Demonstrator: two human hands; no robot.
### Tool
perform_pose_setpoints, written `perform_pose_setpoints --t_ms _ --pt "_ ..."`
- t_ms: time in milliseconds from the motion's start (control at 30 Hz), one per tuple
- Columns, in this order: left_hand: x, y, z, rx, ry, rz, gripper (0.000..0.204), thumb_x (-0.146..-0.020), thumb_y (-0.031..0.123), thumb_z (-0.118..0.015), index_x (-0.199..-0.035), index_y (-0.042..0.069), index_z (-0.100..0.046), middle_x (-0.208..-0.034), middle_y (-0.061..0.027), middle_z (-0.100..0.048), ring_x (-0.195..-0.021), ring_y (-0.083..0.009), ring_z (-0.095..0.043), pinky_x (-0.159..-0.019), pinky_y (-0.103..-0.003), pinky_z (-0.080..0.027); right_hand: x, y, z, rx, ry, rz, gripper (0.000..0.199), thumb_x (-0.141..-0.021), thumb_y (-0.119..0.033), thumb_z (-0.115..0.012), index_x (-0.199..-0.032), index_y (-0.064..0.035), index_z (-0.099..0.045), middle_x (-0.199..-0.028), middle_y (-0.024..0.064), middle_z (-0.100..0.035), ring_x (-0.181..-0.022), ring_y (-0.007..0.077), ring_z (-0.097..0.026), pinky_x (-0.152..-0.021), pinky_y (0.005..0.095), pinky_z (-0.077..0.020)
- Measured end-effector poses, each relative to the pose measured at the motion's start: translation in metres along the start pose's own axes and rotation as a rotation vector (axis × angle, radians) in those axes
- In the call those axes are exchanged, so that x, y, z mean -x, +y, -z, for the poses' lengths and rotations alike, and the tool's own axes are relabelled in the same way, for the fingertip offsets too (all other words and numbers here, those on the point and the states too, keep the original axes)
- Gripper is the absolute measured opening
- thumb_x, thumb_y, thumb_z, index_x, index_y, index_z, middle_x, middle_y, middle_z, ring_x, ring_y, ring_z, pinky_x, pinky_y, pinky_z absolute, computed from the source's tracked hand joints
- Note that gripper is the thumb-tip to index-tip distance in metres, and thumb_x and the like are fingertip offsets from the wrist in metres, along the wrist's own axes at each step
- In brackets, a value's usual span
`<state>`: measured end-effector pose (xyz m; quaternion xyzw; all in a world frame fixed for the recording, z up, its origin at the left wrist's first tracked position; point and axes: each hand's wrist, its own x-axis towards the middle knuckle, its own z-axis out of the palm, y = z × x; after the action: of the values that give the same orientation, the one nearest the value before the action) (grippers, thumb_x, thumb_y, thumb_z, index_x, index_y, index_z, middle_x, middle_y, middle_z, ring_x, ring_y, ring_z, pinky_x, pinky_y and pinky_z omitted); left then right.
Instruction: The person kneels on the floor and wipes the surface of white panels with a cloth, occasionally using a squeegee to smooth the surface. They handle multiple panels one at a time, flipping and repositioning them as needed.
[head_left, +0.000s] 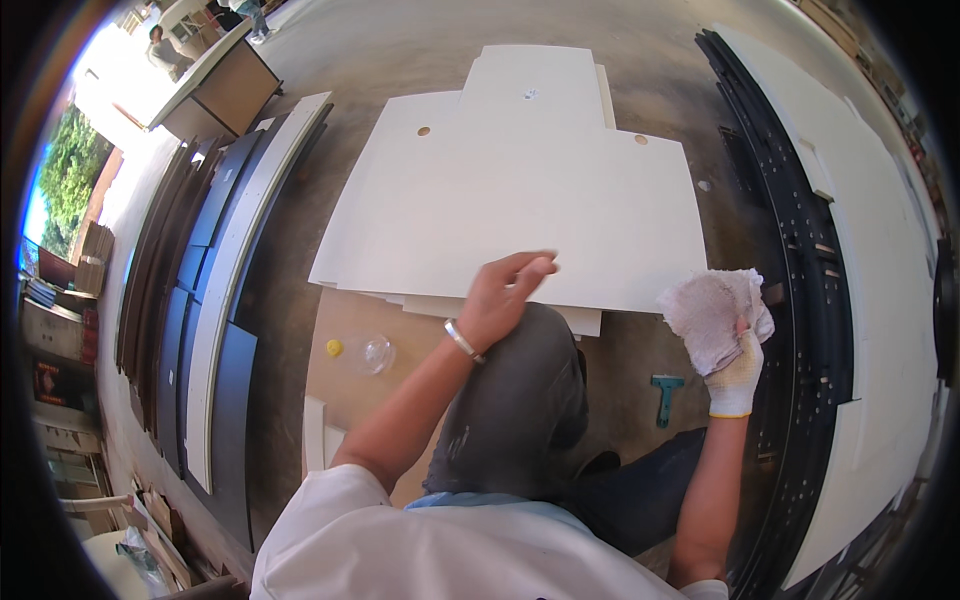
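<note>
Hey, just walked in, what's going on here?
A person's gloved right hand holds a crumpled, pale cloth by the near right corner of a white panel. The bare left hand, seemingly empty, is at the panel's near edge, beside the raised knee. A teal T-shaped tool lies on the floor near the cloth.

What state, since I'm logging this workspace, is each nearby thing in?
Left hand: bare, fingers partly curled
Right hand: gloved, gripping cloth
Cloth: crumpled
Top white panel: lying flat
Scraper: lying on floor
Clear container: set down; open or closed unclear
Yellow cap: lying apart from container
</note>
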<state>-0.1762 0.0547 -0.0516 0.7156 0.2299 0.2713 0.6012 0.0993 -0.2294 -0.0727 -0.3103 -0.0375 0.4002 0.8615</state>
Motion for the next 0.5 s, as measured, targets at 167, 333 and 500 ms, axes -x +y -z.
perform_pose_setpoints --t_ms 167,333,500 --pt "-0.075 0.059 -0.067 0.108 -0.493 0.400 0.060 -0.102 0.038 -0.070 -0.140 -0.007 -0.059 -0.123 -0.0173 -0.073 -0.115 -0.0211 -0.067 -0.102 -0.037 -0.052 0.009 0.018 -0.049 -0.023 0.047 0.007 0.054 -0.103 -0.021 -0.061 -0.153 -0.0046 -0.046 -0.149 0.0204 -0.056 -0.134 0.0407 -0.058 -0.111 0.0601 -0.0492" --pt "-0.105 0.052 -0.133 0.119 -0.678 0.406 0.037 -0.097 0.025 -0.076 -0.120 -0.003 -0.068 -0.105 -0.0103 -0.075 -0.086 -0.0173 -0.073 -0.078 -0.033 -0.061 0.052 -0.018 -0.008 0.260 -0.142 0.162 0.056 -0.102 -0.025 -0.067 -0.149 0.0015 -0.051 -0.139 0.0169 -0.063 -0.124 0.0255 -0.064 -0.104 0.0457 -0.0522" --pt "-0.131 0.030 -0.140 -0.218 -0.534 0.166 0.036 -0.096 0.025 -0.074 -0.119 -0.003 -0.070 -0.100 -0.0090 -0.075 -0.081 -0.0152 -0.070 -0.072 -0.031 -0.059 0.250 -0.047 0.186 0.125 0.584 0.642 0.046 -0.102 -0.024 -0.065 -0.138 0.0027 -0.054 -0.133 0.0248 -0.065 -0.116 0.0406 -0.068 -0.099 0.0554 -0.0552"
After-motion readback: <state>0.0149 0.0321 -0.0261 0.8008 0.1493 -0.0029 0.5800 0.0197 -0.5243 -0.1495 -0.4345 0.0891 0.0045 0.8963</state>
